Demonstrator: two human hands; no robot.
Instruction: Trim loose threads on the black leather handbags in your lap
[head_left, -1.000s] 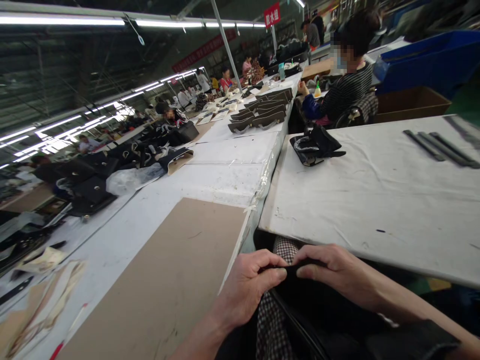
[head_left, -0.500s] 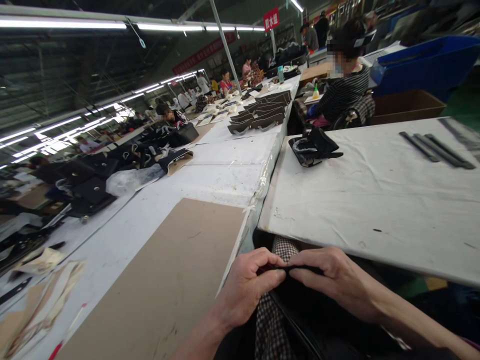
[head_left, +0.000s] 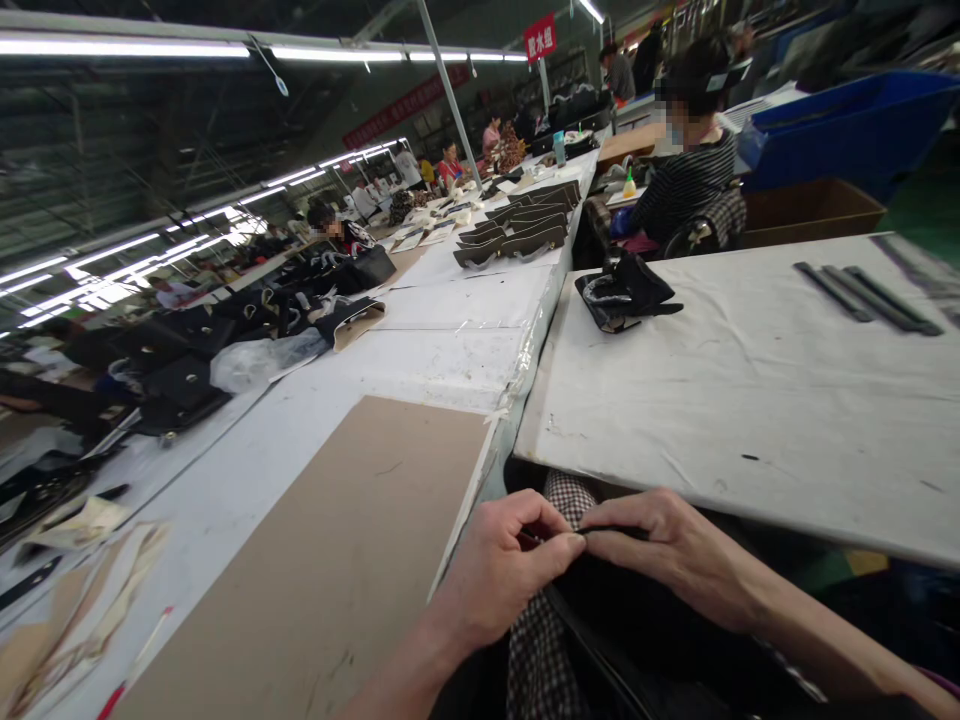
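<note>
In the head view, my left hand (head_left: pixel 499 570) is closed, its thumb and forefinger pinching the edge of a black piece of material (head_left: pixel 619 600) over my lap. Close beside it, my right hand (head_left: pixel 671 550) pinches the same dark edge, and the fingertips of both hands nearly meet. The piece looks like part of a bag, but its lower portion merges with dark clothing. Black-and-white checked cloth (head_left: pixel 534 640) shows beneath and behind the hands.
To my left, a brown board (head_left: pixel 337 520) lies on the long white table (head_left: pixel 450 355). A black bag part (head_left: pixel 626 292) and dark strips (head_left: pixel 862 295) rest on the right table (head_left: pixel 750 370). Folded dark panels (head_left: pixel 517 230) stand farther back. A co-worker (head_left: pixel 690 160) sits beyond.
My left thumb has slid slightly right along the black edge, closer to the right fingertips. My right thumb has shifted a little. Both hands keep their pinch.
</note>
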